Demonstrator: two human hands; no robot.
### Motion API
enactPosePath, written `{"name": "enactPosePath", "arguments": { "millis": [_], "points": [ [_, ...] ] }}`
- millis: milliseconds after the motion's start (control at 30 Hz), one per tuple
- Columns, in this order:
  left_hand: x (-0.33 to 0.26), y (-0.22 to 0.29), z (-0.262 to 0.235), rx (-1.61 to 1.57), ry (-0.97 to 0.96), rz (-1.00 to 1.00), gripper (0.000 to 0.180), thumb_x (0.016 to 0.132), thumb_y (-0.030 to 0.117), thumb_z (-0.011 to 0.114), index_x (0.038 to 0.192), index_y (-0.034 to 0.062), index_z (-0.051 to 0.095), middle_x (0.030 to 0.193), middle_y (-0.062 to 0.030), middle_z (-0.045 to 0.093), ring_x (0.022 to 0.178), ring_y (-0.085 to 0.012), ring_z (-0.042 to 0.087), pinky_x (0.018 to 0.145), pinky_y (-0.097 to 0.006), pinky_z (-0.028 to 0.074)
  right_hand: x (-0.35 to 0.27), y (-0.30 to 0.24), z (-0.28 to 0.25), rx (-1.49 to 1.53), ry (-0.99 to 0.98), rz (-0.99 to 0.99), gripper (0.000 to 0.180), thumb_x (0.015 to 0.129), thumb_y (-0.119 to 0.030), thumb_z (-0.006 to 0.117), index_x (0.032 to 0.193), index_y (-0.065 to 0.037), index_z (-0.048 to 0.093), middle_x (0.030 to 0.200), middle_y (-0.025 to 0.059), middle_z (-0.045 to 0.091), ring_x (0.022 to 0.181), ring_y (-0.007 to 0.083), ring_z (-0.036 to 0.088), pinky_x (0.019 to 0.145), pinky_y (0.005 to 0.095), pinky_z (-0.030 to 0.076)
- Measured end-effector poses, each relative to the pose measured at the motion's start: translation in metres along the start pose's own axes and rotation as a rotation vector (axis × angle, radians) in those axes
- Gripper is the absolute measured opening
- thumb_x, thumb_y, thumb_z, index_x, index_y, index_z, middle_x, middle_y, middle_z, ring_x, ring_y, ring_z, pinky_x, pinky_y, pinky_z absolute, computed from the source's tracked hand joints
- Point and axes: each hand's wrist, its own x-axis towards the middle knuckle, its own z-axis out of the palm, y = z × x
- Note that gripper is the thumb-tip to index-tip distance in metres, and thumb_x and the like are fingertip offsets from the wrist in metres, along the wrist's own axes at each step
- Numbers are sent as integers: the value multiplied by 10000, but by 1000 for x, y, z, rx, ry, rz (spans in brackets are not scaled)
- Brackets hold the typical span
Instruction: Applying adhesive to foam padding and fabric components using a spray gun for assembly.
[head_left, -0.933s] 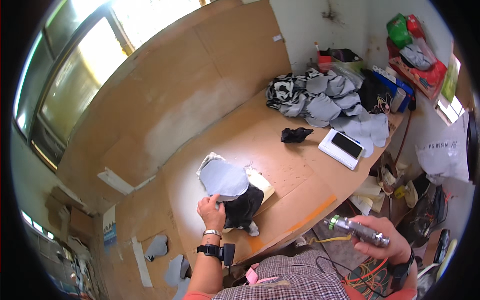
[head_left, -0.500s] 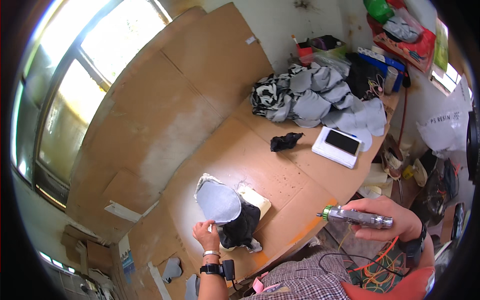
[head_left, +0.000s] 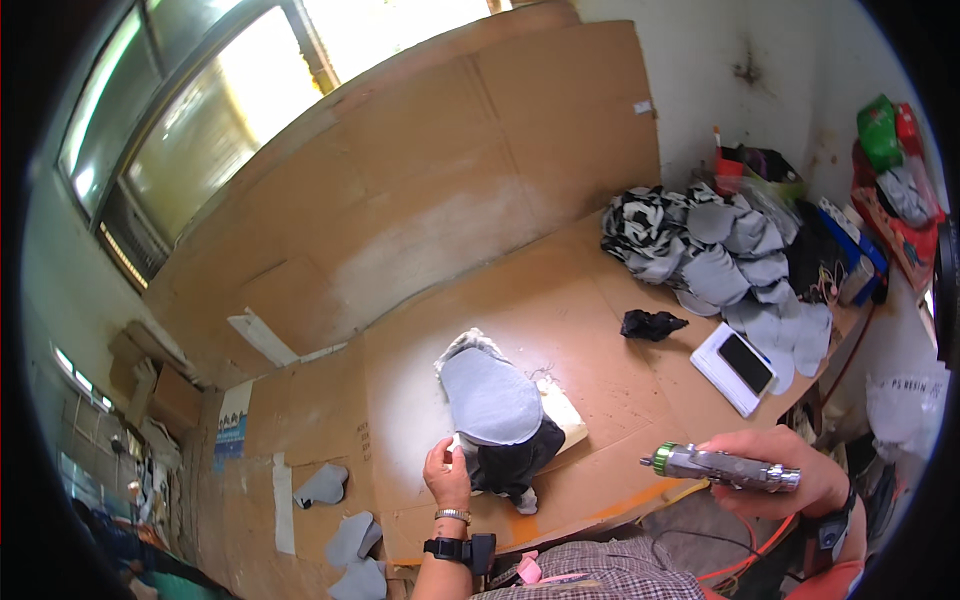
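My left hand [head_left: 447,473] presses on the near edge of a grey oval fabric piece [head_left: 489,397] that lies on a dark piece [head_left: 515,461] and a white block [head_left: 566,420] on the cardboard-covered table [head_left: 590,330]. My right hand [head_left: 790,470] holds a metal spray gun [head_left: 718,466] with a green collar, its nozzle pointing left, at the table's near edge to the right of the fabric. An orange hose [head_left: 755,560] hangs below that hand.
A heap of grey cut pieces and striped cloth [head_left: 715,245] fills the far right of the table. A small black scrap [head_left: 650,324] and a white box with a phone [head_left: 738,366] lie near it. Cardboard sheets [head_left: 420,200] line the wall. Grey pieces [head_left: 345,520] lie lower left.
My right hand has lifted the spray gun higher and nearer the table edge. My left hand stays on the grey piece. My view has shifted.
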Motion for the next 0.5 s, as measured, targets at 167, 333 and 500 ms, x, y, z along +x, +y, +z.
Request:
{"name": "enactPosePath", "arguments": {
  "millis": [167, 333, 500],
  "points": [
    [-8, -20, -38, -79, 46, -152, 160, 862, 141, 614, 879, -10, 663, 749, -95, 652, 656, -169, 594, 629, -292, 482, 33, -15, 19, -90, 174, -15, 491, 782, -45, 700, 1246, -34, 539, 813, 27, 640, 688, 93, 596, 620, 244, 475],
    [-25, -49, -67, -125, 42, -235, 178, 874, 157, 614, 871, -16, 655, 672, -54, 612, 612, -110, 549, 587, -272, 459, 32, -34, 28, -60, 41, 25, 469, 774, 1, 684, 1224, -13, 549, 762, 13, 635, 628, 69, 561, 589, 219, 453],
    [-37, -68, -80, -175, 20, -287, 182, 880, 157, 607, 883, -19, 655, 645, -21, 586, 593, -79, 518, 558, -253, 440, 13, -50, 44, -91, 135, 99, 449, 774, -13, 671, 1207, -9, 553, 815, 33, 641, 690, 87, 583, 642, 240, 469]
  ]
}}
